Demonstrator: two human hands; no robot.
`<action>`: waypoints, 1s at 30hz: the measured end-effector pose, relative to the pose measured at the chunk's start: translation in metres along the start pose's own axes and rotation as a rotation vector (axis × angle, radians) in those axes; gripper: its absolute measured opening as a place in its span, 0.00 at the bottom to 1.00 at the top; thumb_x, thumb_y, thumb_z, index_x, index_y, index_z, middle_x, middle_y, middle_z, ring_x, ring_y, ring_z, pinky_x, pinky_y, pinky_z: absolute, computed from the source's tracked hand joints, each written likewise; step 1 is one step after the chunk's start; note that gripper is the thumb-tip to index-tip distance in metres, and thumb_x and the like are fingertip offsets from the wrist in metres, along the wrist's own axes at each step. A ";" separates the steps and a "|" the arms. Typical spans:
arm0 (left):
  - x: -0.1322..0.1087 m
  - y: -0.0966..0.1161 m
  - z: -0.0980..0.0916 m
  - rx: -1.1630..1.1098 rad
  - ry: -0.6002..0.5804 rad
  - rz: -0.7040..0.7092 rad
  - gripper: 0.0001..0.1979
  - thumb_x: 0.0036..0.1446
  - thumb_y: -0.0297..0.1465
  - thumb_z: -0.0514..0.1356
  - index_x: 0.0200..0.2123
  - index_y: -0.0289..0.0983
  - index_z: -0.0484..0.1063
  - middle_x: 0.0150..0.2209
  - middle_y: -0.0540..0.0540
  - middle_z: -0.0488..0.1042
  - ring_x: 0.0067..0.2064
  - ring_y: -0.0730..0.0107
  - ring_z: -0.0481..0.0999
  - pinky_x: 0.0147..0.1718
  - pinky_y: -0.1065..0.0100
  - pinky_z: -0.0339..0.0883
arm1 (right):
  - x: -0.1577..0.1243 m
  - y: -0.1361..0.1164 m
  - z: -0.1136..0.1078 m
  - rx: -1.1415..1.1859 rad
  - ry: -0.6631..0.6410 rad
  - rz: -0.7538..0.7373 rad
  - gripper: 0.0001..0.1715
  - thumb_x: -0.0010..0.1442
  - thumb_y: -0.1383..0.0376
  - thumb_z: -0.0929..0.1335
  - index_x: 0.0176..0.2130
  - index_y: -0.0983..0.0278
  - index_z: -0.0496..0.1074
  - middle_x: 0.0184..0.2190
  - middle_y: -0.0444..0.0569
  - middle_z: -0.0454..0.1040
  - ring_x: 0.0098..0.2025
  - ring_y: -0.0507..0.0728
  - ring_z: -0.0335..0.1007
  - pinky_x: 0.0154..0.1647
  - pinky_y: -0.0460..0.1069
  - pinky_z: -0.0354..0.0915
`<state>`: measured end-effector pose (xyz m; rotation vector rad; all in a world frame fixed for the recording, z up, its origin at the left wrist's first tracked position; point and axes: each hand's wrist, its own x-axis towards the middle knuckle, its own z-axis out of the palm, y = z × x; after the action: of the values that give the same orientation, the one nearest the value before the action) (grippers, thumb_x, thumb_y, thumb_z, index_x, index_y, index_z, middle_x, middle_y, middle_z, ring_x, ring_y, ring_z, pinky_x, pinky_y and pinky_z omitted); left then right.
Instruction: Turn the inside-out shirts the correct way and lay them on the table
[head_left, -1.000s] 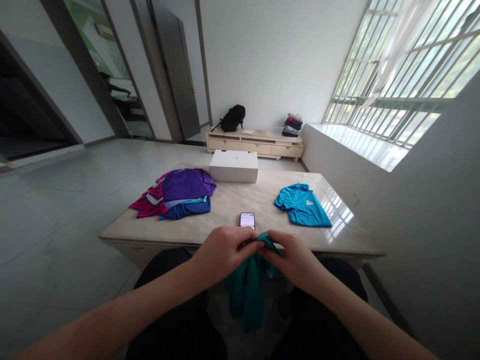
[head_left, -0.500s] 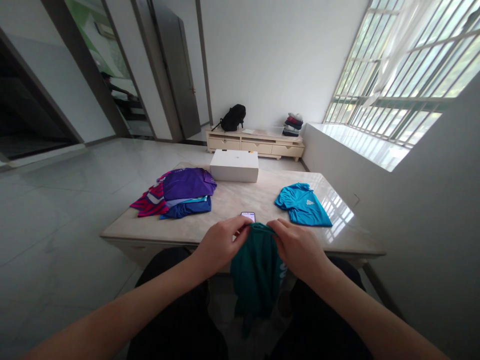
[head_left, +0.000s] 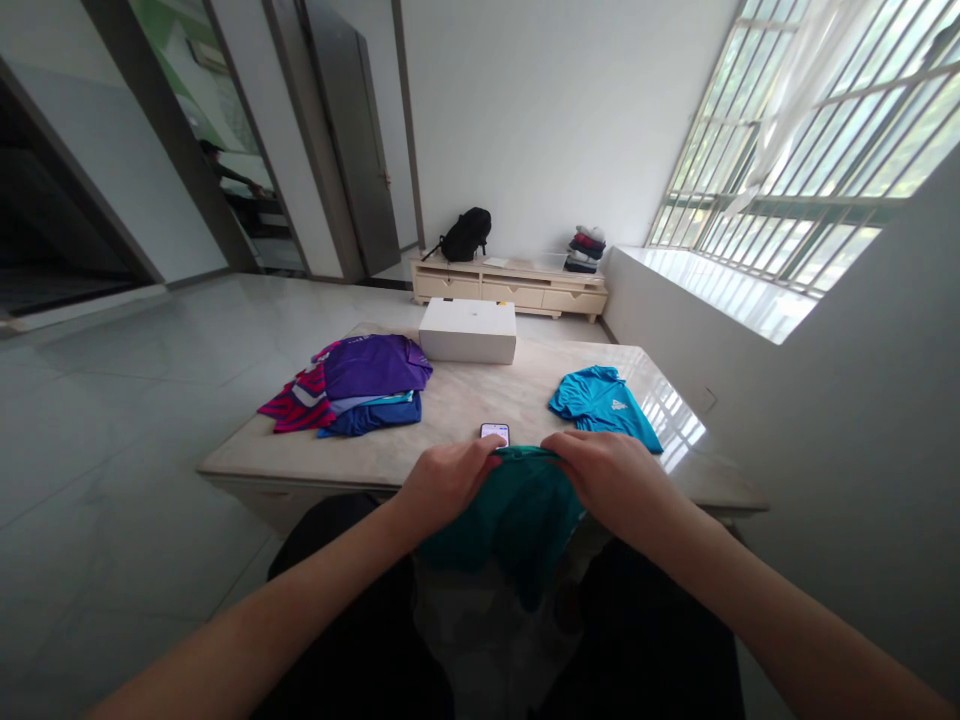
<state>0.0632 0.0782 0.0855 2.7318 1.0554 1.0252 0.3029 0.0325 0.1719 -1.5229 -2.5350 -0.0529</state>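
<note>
A dark teal shirt hangs over the near edge of the table, its upper edge stretched between my two hands. My left hand is closed on one end of that edge. On the other end, my right hand pinches the cloth. Just beyond the fingers lies a phone with its screen lit. A bright blue shirt lies folded on the table, past my right hand. To the left rests a pile of garments with a purple shirt on top.
The marble-topped table also bears a white box at its far side. Against the wall, a low cabinet carries a black backpack and a stack of folded clothes. Through a doorway at left, another person is partly visible.
My hands have moved slightly apart, pulling the teal shirt's edge wider. Its lower part has swung up and spread out, where it hung narrow and straight before.
</note>
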 end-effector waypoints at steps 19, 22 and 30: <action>-0.001 0.003 -0.014 -0.444 -0.207 -0.391 0.12 0.68 0.33 0.53 0.45 0.37 0.75 0.37 0.47 0.79 0.39 0.62 0.78 0.38 0.68 0.67 | 0.001 0.021 0.000 0.067 0.019 0.064 0.13 0.65 0.67 0.67 0.47 0.56 0.79 0.41 0.48 0.84 0.42 0.61 0.79 0.37 0.49 0.60; 0.000 0.003 -0.012 -0.455 -0.181 -0.469 0.12 0.67 0.33 0.51 0.41 0.37 0.74 0.33 0.49 0.77 0.36 0.62 0.77 0.33 0.68 0.66 | 0.001 0.022 0.003 0.122 0.024 0.073 0.12 0.65 0.66 0.68 0.47 0.57 0.79 0.41 0.49 0.84 0.43 0.61 0.78 0.39 0.49 0.62; -0.004 0.009 0.008 -0.345 0.050 -0.499 0.12 0.71 0.31 0.46 0.45 0.38 0.69 0.36 0.47 0.78 0.40 0.60 0.79 0.39 0.64 0.69 | 0.000 0.017 0.005 0.282 0.090 0.073 0.11 0.67 0.63 0.68 0.46 0.59 0.79 0.39 0.50 0.83 0.42 0.62 0.78 0.41 0.50 0.64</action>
<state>0.0714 0.0700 0.0790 2.0378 1.3275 1.0665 0.3176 0.0412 0.1661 -1.4636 -2.2999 0.2308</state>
